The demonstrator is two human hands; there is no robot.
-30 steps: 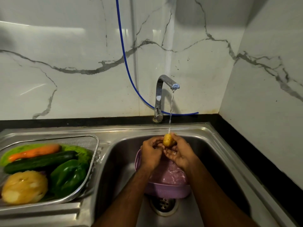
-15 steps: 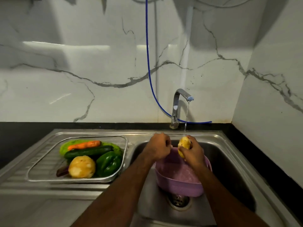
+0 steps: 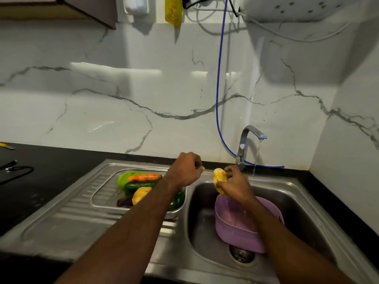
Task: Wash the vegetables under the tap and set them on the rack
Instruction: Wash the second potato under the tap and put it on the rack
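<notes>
The right hand (image 3: 233, 184) grips a yellow potato (image 3: 219, 178), now carried left of the tap (image 3: 249, 140) and clear of its thin stream, above the purple basin (image 3: 246, 228) in the sink (image 3: 297, 193). The left hand (image 3: 185, 170), released from the potato and loosely curled, hovers empty over the rack (image 3: 102, 193), where 1 carrot (image 3: 144, 177) and other washed vegetables lie, suggesting rinsing is done and placement comes next.

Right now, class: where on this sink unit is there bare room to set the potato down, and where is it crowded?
Bare: the ribbed drainboard left of and in front of the wire rack, and the rack's own left end. Crowded: the rack's right part, with carrot, cucumber and other vegetables, and the basin, filled by the purple colander. The right hand holds the potato.
</notes>
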